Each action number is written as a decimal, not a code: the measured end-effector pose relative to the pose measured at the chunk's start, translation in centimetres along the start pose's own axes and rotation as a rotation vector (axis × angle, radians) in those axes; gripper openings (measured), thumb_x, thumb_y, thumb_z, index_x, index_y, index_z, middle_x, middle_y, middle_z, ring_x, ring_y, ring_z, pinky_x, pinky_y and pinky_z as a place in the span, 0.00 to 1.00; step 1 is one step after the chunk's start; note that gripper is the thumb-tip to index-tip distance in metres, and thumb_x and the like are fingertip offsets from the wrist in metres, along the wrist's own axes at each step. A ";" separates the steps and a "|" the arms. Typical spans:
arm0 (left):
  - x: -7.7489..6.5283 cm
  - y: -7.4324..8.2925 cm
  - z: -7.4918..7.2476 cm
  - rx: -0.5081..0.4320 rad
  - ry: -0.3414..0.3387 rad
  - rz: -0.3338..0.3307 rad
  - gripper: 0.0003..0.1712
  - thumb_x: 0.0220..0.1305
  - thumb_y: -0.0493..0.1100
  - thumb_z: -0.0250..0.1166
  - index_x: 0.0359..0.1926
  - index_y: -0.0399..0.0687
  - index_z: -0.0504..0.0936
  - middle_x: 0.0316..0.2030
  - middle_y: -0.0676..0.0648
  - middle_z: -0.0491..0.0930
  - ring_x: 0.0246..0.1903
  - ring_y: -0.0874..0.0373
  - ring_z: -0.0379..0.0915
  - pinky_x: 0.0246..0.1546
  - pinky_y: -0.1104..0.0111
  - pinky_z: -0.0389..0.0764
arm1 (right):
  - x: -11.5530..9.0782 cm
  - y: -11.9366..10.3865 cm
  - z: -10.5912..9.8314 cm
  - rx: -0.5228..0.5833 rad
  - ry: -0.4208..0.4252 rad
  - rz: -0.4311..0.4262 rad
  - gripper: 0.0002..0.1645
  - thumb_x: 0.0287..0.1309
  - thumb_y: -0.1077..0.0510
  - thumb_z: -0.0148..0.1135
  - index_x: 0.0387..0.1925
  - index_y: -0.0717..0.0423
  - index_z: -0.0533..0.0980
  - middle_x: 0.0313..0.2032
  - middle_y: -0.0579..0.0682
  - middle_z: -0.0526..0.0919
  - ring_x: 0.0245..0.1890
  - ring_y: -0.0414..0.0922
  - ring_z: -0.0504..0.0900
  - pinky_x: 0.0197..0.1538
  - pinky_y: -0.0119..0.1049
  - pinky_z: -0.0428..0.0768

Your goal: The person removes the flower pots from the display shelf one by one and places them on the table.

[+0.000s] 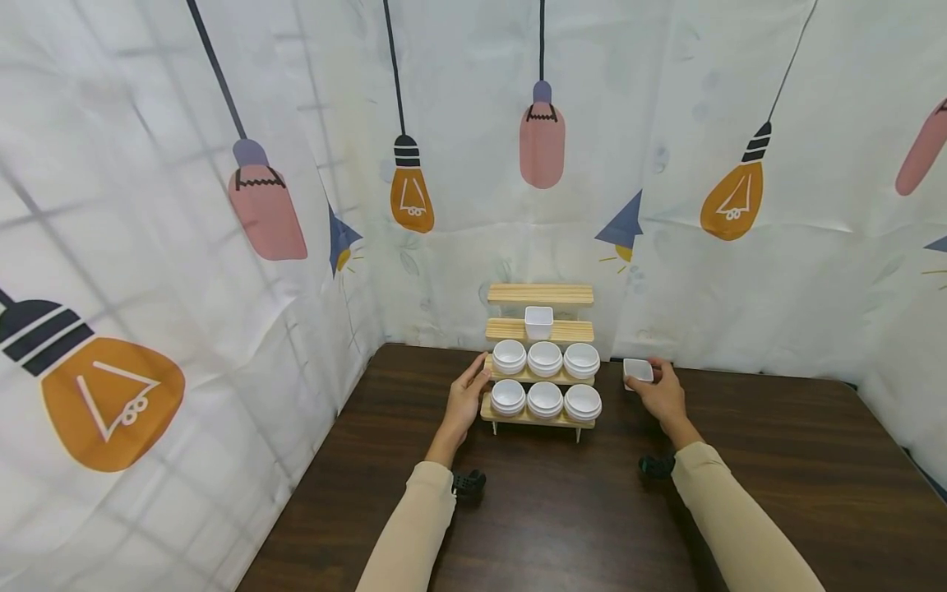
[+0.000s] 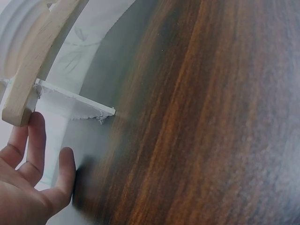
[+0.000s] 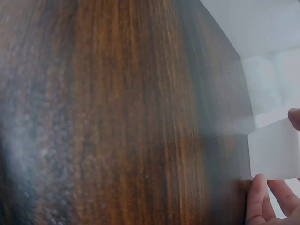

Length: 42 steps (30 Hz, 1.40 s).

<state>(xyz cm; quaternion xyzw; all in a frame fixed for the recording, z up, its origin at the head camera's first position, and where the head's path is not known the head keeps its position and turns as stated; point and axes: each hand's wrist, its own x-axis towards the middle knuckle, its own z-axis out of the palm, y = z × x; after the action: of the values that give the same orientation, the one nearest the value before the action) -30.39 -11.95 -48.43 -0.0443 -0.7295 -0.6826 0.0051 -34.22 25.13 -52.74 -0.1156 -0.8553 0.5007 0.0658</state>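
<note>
A tiered wooden display stand (image 1: 540,294) stands against the back curtain. Its two lower tiers carry several round white bowls (image 1: 545,399), and a square white cup (image 1: 538,322) sits higher up. My left hand (image 1: 466,399) is at the stand's left side. In the left wrist view, fingertips of the left hand (image 2: 28,176) touch the end of a wooden plank (image 2: 33,70). To the right of the stand, my right hand (image 1: 661,393) pinches a second square white cup (image 1: 638,371) between thumb and fingers. The right wrist view shows this cup (image 3: 274,152) low by the table's far edge.
The dark wood-grain table (image 1: 562,510) runs up to a white curtain (image 1: 473,271) printed with hanging lamps. A white support leg (image 2: 75,101) sticks out beneath the plank. The top tier of the stand rises behind the upper cup.
</note>
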 end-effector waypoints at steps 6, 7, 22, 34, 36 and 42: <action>-0.1 0.1 0.0 0.007 0.011 -0.001 0.29 0.80 0.45 0.55 0.77 0.53 0.66 0.69 0.40 0.73 0.43 0.55 0.76 0.43 0.67 0.76 | -0.2 -0.3 -0.1 -0.006 -0.007 0.005 0.45 0.65 0.50 0.68 0.76 0.59 0.58 0.66 0.70 0.71 0.59 0.62 0.76 0.46 0.37 0.73; -0.1 0.1 0.0 0.008 0.013 -0.002 0.28 0.80 0.45 0.55 0.77 0.54 0.66 0.69 0.40 0.73 0.43 0.55 0.76 0.43 0.68 0.76 | -0.2 -0.3 -0.1 -0.006 -0.006 0.005 0.45 0.65 0.50 0.68 0.76 0.59 0.58 0.66 0.70 0.71 0.59 0.61 0.76 0.46 0.37 0.73; -0.3 0.2 0.1 0.011 0.010 -0.002 0.29 0.80 0.46 0.55 0.77 0.51 0.65 0.69 0.40 0.73 0.43 0.58 0.75 0.44 0.68 0.77 | 0.0 -0.1 0.0 -0.002 0.000 0.003 0.46 0.65 0.49 0.67 0.76 0.59 0.58 0.66 0.70 0.70 0.59 0.62 0.75 0.52 0.46 0.75; -0.2 0.1 0.1 0.010 0.017 0.003 0.29 0.80 0.46 0.55 0.77 0.51 0.65 0.68 0.40 0.74 0.42 0.56 0.76 0.43 0.67 0.77 | 0.1 -0.1 -0.1 -0.013 -0.021 0.009 0.47 0.65 0.47 0.67 0.77 0.59 0.56 0.66 0.71 0.69 0.60 0.64 0.73 0.53 0.49 0.75; -0.2 0.1 0.2 0.010 0.021 0.006 0.29 0.80 0.46 0.55 0.77 0.50 0.66 0.69 0.40 0.73 0.43 0.54 0.76 0.44 0.67 0.76 | 0.1 -0.1 -0.1 -0.017 -0.022 0.009 0.47 0.65 0.47 0.67 0.77 0.59 0.56 0.66 0.71 0.69 0.60 0.63 0.73 0.52 0.47 0.75; -0.2 0.1 0.2 0.007 0.029 0.006 0.28 0.79 0.45 0.56 0.76 0.52 0.67 0.69 0.40 0.73 0.45 0.50 0.76 0.44 0.67 0.76 | 0.1 0.0 -0.1 -0.023 -0.026 0.016 0.47 0.66 0.47 0.66 0.77 0.58 0.56 0.64 0.70 0.70 0.59 0.62 0.74 0.50 0.44 0.74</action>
<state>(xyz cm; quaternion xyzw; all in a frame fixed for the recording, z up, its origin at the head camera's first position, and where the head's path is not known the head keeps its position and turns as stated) -30.19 -11.73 -48.35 -0.0365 -0.7316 -0.6806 0.0176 -34.28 25.24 -52.66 -0.1168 -0.8609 0.4927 0.0493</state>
